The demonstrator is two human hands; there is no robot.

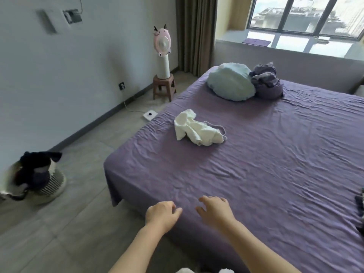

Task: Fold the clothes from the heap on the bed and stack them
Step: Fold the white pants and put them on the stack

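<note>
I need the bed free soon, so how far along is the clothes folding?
Nothing looks folded or stacked yet. Both the left hand and right hand are empty, fingers relaxed over the near edge of the purple bedsheet. The crumpled white garment lies unfolded mid-bed, out of their grasp; a dark striped item peeks in at the right edge.

Count: 1 bed (256, 174), 1 white garment (197, 129), 1 pale blue pillow (230, 81), 1 purple bundle (266, 81), 1 fan (162, 48), 1 stool (163, 85), 1 laundry basket (51, 184), 2 hands: left hand (161, 214), right hand (215, 210). Possibly 1 dark item at right edge (360, 203), cropped.
</note>
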